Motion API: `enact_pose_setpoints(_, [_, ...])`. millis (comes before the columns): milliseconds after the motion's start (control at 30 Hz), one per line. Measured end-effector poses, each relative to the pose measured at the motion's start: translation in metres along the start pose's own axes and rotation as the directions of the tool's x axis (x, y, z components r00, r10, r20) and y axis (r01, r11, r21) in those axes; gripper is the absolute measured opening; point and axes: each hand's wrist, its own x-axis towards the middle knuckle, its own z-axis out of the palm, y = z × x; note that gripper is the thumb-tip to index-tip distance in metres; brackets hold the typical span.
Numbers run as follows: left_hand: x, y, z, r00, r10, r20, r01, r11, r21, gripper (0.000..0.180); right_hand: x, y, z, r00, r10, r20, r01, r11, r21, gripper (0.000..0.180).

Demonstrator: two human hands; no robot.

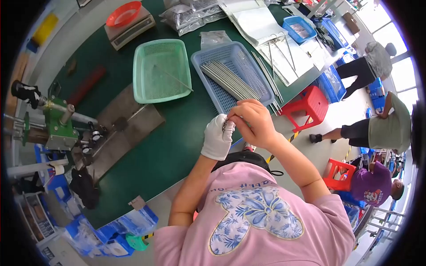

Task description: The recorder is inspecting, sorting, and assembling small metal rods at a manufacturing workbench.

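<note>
My left hand [216, 138], in a white glove, is raised in front of my chest with its fingers curled in. Against its fingertips press the bent fingers of my bare right hand [255, 122]. Between the two hands a small dark patch shows, too small and covered to name. Just beyond them, a blue-grey plastic basket [207, 90] holds a bundle of thin metal rods [228, 80]. To its left sits a pale green basket [139, 73] with one thin rod [175, 80] lying across it.
At left a green metal fixture with dial gauges [95, 135] stands by a flat steel plate [146, 120]. A scale [128, 35] carries a red tray [123, 14]. Bagged parts [191, 17], a binder [284, 57] and loose rods lie farther back. Red stools [310, 106] and several people are at right.
</note>
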Motion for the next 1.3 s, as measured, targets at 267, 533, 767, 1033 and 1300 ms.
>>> enact_pose_setpoints(267, [0.003,-0.002,-0.002,1.000,0.020,0.011,-0.020,1.000,-0.019,0.011,0.007,-0.004,-0.003,0.992,-0.111,0.068,0.120,0.981,-0.155,0.012])
enact_pose_setpoints(533, [0.001,-0.004,0.000,0.994,0.106,0.021,-0.107,0.993,0.049,0.010,-0.001,-0.003,0.005,0.985,-0.170,-0.021,0.166,0.976,-0.143,0.014])
enact_pose_setpoints(767, [0.001,-0.001,-0.003,0.995,0.082,0.065,-0.087,0.993,0.081,0.008,-0.003,-0.005,-0.001,0.987,-0.161,-0.001,0.158,0.973,-0.166,0.012])
enact_pose_setpoints(1033, [0.001,0.001,-0.005,0.985,0.126,0.119,-0.140,0.983,0.119,0.008,-0.011,-0.008,-0.002,0.986,-0.166,-0.030,0.155,0.962,-0.226,0.014])
enact_pose_setpoints(1300, [-0.004,0.002,-0.004,0.980,0.153,0.129,-0.162,0.985,0.058,0.008,-0.009,-0.015,-0.007,0.982,-0.176,-0.064,0.160,0.965,-0.210,0.014])
